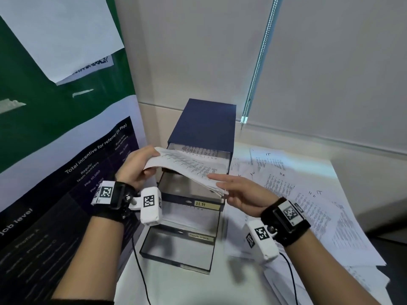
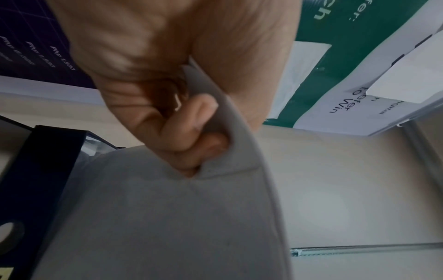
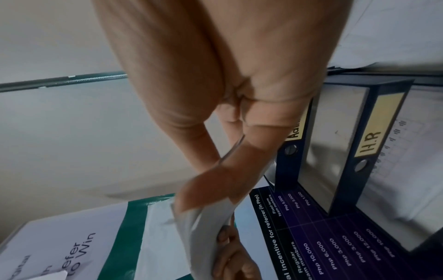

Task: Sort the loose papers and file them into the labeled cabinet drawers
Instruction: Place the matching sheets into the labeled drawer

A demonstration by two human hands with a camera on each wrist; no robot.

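Thin sheaf of printed white papers (image 1: 189,168) bowed above the dark-blue desktop drawer cabinet (image 1: 204,126), long axis left-right, left hand (image 1: 136,168) gripping one end, right hand (image 1: 240,194) pinching the other, print illegible, lowest drawer label (image 1: 201,237) blurred, loose printed sheets (image 1: 308,194) right on the white table (image 1: 176,280).

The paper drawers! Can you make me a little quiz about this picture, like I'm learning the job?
1. True or false: the drawer labeled H.R is pushed fully shut.
2. What do both hands grip together? A) a pen B) a stack of papers C) a cable
3. Fill in: the loose papers lie spread on the table to the ___ of the cabinet.

Key
1. False: it is pulled out, like the other drawers.
2. B: the left hand holds one end and the right hand the other, above the open drawers.
3. right
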